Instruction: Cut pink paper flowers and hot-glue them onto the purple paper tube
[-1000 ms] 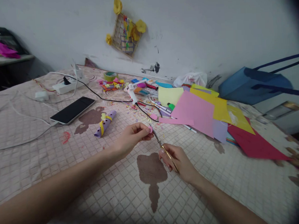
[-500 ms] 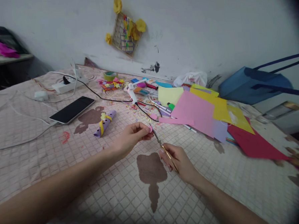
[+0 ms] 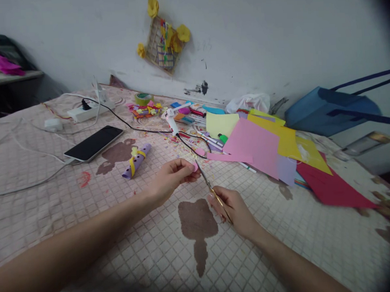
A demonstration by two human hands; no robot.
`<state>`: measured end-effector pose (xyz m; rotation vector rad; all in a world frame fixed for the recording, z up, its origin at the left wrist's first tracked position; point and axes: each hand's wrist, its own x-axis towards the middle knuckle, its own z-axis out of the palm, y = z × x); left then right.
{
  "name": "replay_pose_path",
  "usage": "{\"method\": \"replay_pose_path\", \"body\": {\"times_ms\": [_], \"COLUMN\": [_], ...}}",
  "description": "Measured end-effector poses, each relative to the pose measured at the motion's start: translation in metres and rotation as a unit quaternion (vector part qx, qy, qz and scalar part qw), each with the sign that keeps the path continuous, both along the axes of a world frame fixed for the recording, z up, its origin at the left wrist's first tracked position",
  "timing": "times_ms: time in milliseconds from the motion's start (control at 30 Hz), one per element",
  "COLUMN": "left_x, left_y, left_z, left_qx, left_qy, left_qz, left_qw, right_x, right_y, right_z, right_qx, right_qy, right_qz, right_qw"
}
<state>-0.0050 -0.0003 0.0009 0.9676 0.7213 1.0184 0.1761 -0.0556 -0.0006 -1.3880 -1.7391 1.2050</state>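
Observation:
My left hand (image 3: 172,179) pinches a small pink paper piece (image 3: 195,167) between thumb and fingers, just above the tiled cloth. My right hand (image 3: 232,209) is closed around the handles of small scissors (image 3: 209,184), whose blades point up and left and meet the pink piece. Both hands hover over the middle of the table, near a brown stain (image 3: 197,222).
A purple paper roll with a yellow band (image 3: 137,161) and a black phone (image 3: 94,143) lie to the left. A glue gun (image 3: 171,120) with its black cord, a power strip (image 3: 88,110), tape (image 3: 144,98), scraps and coloured paper sheets (image 3: 257,145) spread behind. A blue bag (image 3: 333,108) stands right.
The pink piece has turned slightly in my left fingers and the scissor blades have shifted a little along it. My arms stay in place.

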Motion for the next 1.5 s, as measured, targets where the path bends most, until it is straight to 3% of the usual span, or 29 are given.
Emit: {"method": "replay_pose_path", "body": {"times_ms": [233,367,633,933,1500], "left_x": [0.001,0.002,0.003,0.005,0.004], "left_y": [-0.002,-0.005,-0.009,-0.014,-0.013], "left_z": [0.002,0.005,0.007,0.001,0.003], "left_qx": [0.002,0.035,0.061,0.118,0.123], "left_qy": [0.047,0.1,0.164,0.22,0.232], "left_qz": [-0.036,-0.066,-0.149,-0.193,-0.175], "left_qw": [0.998,0.992,0.973,0.949,0.949], "right_x": [0.003,0.006,0.009,0.007,0.007], "right_y": [0.009,0.012,0.015,0.013,0.014], "right_z": [0.0,0.003,0.0,0.005,0.001], "right_qx": [-0.07,-0.066,-0.06,-0.052,-0.067], "right_qy": [0.106,0.139,0.153,0.131,0.109], "right_qz": [-0.046,-0.037,-0.017,0.014,0.028], "right_qw": [0.991,0.987,0.986,0.99,0.991]}}
